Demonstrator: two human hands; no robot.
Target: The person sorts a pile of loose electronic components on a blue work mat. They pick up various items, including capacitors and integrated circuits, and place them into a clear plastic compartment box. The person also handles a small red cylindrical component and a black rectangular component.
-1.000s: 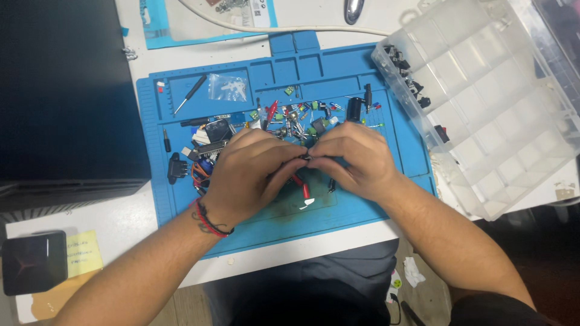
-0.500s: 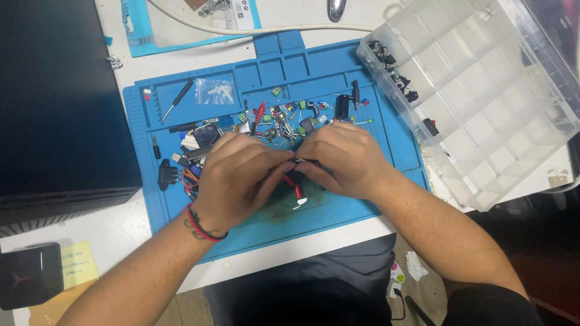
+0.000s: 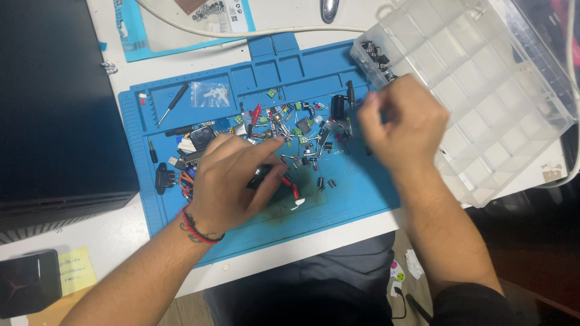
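Head view of a white desk [image 3: 338, 232] carrying a blue silicone work mat [image 3: 356, 193] with moulded trays along its far edge. The left hand [image 3: 232, 181] rests at the mat's centre, fingers curled narrowly around a small black component [image 3: 261, 175], with red-sleeved clips [image 3: 292, 187] just beside its fingertips at 3 o'clock. The right hand [image 3: 402, 121] is raised at 2 o'clock from the left, fingers bunched near the thumb; whether it holds anything cannot be told. Between and beyond the hands lies a dense scatter of small electronic parts [image 3: 299, 124], green, red and black, crowding the mat at 12 o'clock. A clear plastic compartment box [image 3: 483, 90] overlaps the mat's right edge, just beside the right hand, with black parts in its nearest corner cell. At 10 o'clock from the left hand lie a small black screwdriver [image 3: 172, 102] and a clear plastic bag [image 3: 209, 95]. A black slab-shaped case [image 3: 54, 102] bounds the left. Bare mat shows at 5 o'clock, toward the near desk edge.
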